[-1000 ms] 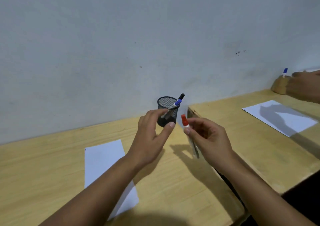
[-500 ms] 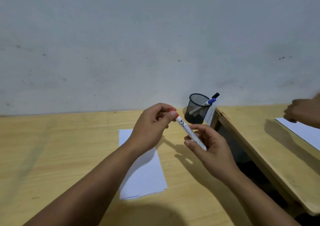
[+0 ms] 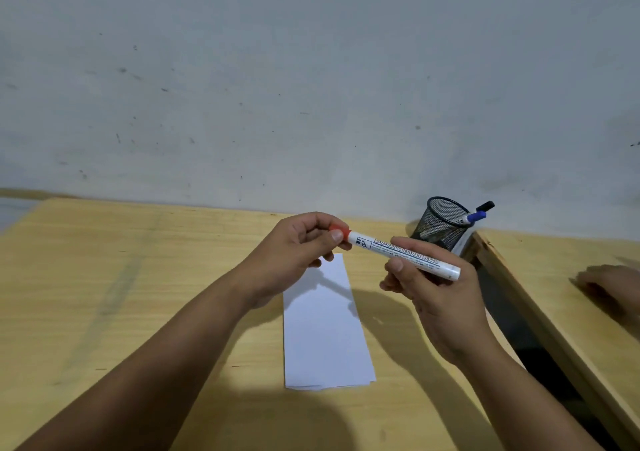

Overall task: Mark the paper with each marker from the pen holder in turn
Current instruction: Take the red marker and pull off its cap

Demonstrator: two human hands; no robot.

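2 bare forearms reach in from the near edge over a pale wooden desk [image 3: 104, 277]. 1 sheet of white paper [image 3: 325, 329] lies flat on the desk between them, long side running away from the viewer, its far end partly shaded by the hands above it; no marks show on the visible part.

Above the paper's far end, 1 white marker [image 3: 398, 253] is held nearly level, tilted a little down to the right. The right hand [image 3: 433, 294] is closed around the barrel, thumb and fingers wrapped over its middle and right portion. The left hand [image 3: 298, 249] pinches the marker's red cap [image 3: 338, 233] between thumb and curled fingers; the cap sits on the barrel. Black print along the barrel reads "Boardmarker", seen upside down; a small logo nearer the cap is too small to read.

Farther back, 1 black mesh pen holder [image 3: 441, 223] stands at the desk's far right corner, near the wall. 2 markers lean out of it to the right: 1 blue-capped marker [image 3: 473, 216] and 1 black-capped marker [image 3: 485, 206].

1 second desk [image 3: 561, 312] adjoins on the right, with 1 other, blurred hand [image 3: 613, 284] resting on it. 1 grey, scuffed wall [image 3: 311, 87] closes the back.
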